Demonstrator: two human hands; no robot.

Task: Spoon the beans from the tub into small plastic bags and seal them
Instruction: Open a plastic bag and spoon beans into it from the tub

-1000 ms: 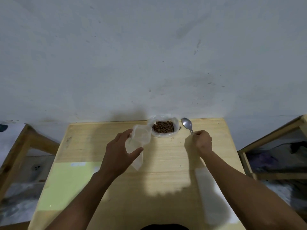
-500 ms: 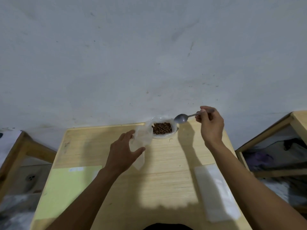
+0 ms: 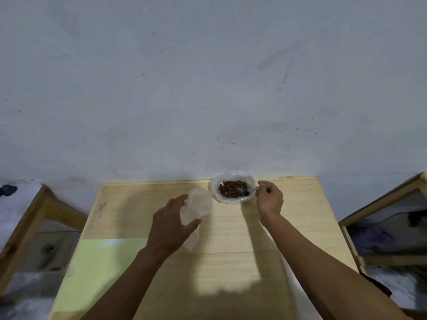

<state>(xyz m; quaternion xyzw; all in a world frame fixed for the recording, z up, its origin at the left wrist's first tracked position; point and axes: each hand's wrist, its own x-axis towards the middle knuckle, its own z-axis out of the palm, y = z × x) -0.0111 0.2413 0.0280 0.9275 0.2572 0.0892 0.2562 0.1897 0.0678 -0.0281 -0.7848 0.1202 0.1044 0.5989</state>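
Observation:
A small white tub (image 3: 217, 192) lined with clear plastic stands at the table's far edge, holding brown beans (image 3: 230, 191). My right hand (image 3: 270, 199) pinches the handle of a metal spoon (image 3: 245, 192), whose bowl is dipped into the beans at the tub's right side. My left hand (image 3: 171, 227) holds a small clear plastic bag (image 3: 198, 206) just left of the tub, its mouth held open and turned toward the tub. The bag's lower end hangs down to the table.
The wooden table (image 3: 231, 250) has a pale green sheet (image 3: 99, 269) at its left front. A white strip (image 3: 300, 294) lies under my right forearm. Wooden frames stand at the left (image 3: 34, 218) and right (image 3: 381, 204). A grey wall rises behind.
My right hand lifted the spoon off the table, swung it over the tub and lowered its bowl into the beans. My left hand kept holding the bag open beside the tub.

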